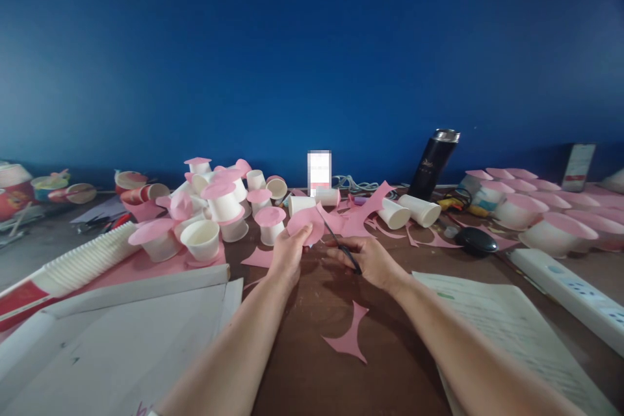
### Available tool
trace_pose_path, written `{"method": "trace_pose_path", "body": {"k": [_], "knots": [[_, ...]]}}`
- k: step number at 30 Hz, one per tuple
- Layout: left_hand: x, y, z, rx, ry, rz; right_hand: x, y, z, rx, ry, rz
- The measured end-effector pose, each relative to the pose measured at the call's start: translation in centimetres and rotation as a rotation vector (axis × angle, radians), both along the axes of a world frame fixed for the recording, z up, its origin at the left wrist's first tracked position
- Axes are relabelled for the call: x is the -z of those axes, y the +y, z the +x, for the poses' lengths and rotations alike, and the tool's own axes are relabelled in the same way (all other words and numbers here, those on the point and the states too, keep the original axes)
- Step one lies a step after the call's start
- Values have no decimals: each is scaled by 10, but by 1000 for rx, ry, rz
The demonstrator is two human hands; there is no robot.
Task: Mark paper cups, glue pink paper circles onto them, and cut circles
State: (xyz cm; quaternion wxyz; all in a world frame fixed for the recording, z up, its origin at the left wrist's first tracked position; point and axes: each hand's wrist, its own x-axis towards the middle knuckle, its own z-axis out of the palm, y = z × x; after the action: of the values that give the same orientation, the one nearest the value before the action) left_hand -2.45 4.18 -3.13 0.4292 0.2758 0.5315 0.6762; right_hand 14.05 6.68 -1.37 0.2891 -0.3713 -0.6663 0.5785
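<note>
My left hand (pixel 288 252) pinches a round piece of pink paper (pixel 298 222), its thumb lying on top of the sheet. In my right hand (pixel 371 260) is a pair of scissors (pixel 347 252) with dark handles, its blades pointing up and left toward the edge of the pink paper. The fingers are wrapped round the handles. A curved pink paper scrap (pixel 351 337) lies on the brown table (pixel 302 364) below my hands. Larger pink offcuts (pixel 361 218) lie just behind the scissors.
White paper cups with pink discs (pixel 221 201) crowd the left, beside a long cup stack (pixel 92 257). On the right are more pink-topped cups (pixel 558 231), a power strip (pixel 570 289), a black mouse (pixel 476 240) and a printed sheet (pixel 507 318). A leaning black bottle (pixel 431 162) stands near the blue wall.
</note>
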Motion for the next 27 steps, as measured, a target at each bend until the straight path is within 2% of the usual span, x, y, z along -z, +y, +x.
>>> {"method": "trace_pose_path", "body": {"k": [6, 21, 27], "knots": [[-1, 1, 1, -22, -65, 21, 6, 3, 2, -8, 17, 24], [-3, 1, 3, -12, -149, 21, 4, 1, 0, 23, -2, 27], [2, 2, -1, -22, -63, 18, 9, 2, 2, 11, -16, 12]]}}
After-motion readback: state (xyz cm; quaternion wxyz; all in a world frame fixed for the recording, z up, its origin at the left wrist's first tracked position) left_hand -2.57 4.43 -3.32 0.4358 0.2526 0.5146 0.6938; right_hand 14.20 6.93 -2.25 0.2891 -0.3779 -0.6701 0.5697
